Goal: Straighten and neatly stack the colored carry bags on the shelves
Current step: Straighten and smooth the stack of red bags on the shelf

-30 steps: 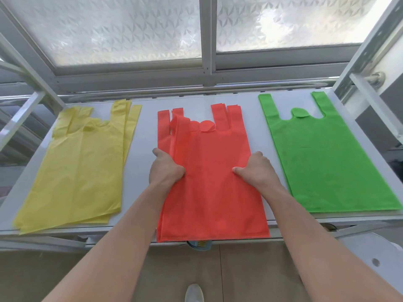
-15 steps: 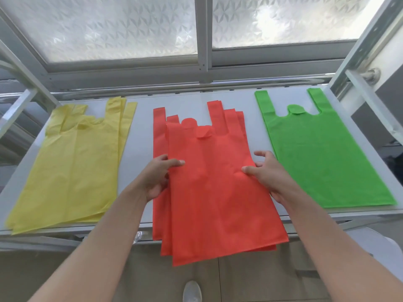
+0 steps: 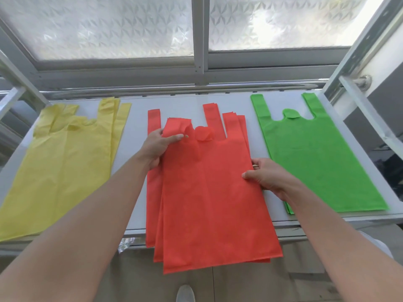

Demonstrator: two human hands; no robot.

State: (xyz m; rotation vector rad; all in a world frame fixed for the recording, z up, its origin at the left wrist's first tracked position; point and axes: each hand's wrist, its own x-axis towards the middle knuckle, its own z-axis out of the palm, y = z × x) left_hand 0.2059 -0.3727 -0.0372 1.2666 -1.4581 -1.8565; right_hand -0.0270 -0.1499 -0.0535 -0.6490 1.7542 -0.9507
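Red carry bags (image 3: 213,192) are lying fanned in a loose pile on the middle of the white shelf (image 3: 135,166), their lower ends hanging past its front edge. The left hand (image 3: 157,147) is pinching the pile's upper left edge just below a handle, thumb lying on top and fingers tucked beneath. The right hand (image 3: 266,177) is gripping the pile's right edge lower down, thumb pressing on the top bag. Left of the red bags, yellow bags (image 3: 65,166) are resting in an uneven stack; right of them, green bags (image 3: 316,162) are lying flat and squared. Behind the red bags, a frosted window (image 3: 109,29) is glowing.
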